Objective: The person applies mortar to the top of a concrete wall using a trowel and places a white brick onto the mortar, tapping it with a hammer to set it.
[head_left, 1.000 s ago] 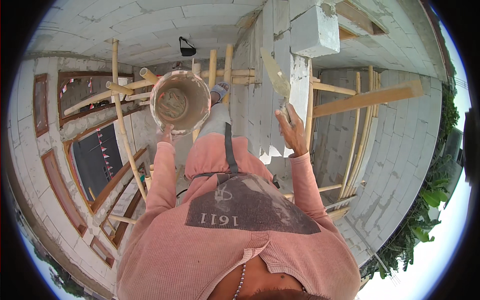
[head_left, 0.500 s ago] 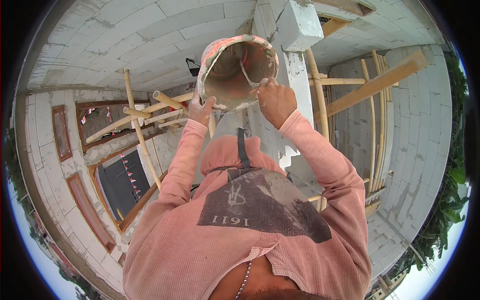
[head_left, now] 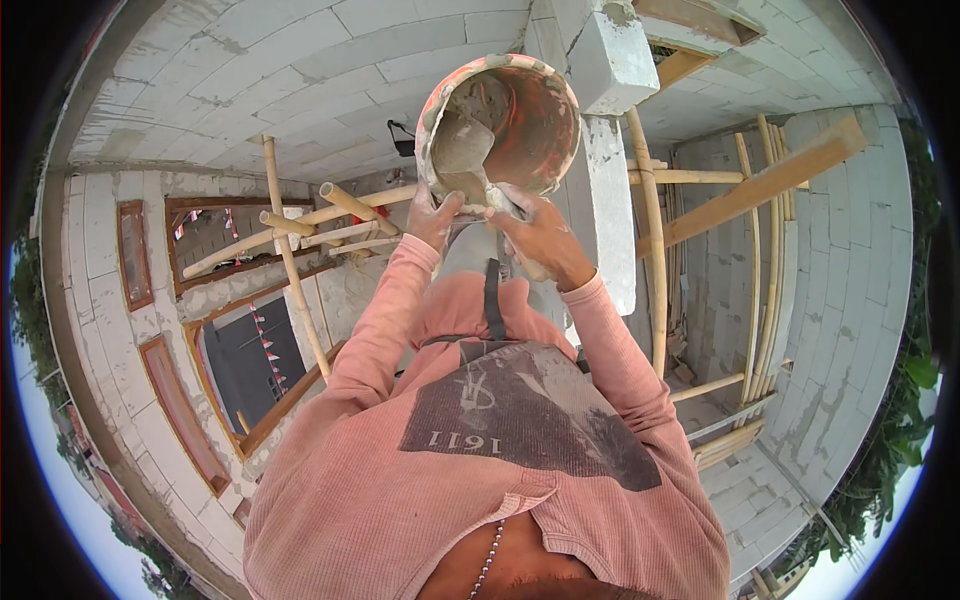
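An orange bucket [head_left: 568, 118], crusted with grey mortar, is tipped with its mouth toward me at the top middle. My left hand [head_left: 433, 218] is closed on its near rim, thumb over the edge. A mortar-smeared trowel [head_left: 463, 146] reaches into the bucket, its blade against the left inner side. My right hand [head_left: 543, 240] is wrapped round the trowel's handle just below the rim, close to my left hand. Wet mortar coats the bucket's inside; how much lies at the bottom is hard to make out.
A pale block pillar [head_left: 607, 210] stands right of the bucket, with a white block [head_left: 615, 65] jutting out above. Bamboo poles [head_left: 285, 250] cross at the left, and a wooden plank [head_left: 765, 185] slants at the right. Light block walls [head_left: 250, 75] surround me.
My right hand has swung down and inward from the bucket's right side, and the trowel blade now shows at the left inside. The bucket sits slightly further right and its mouth is turned more toward me.
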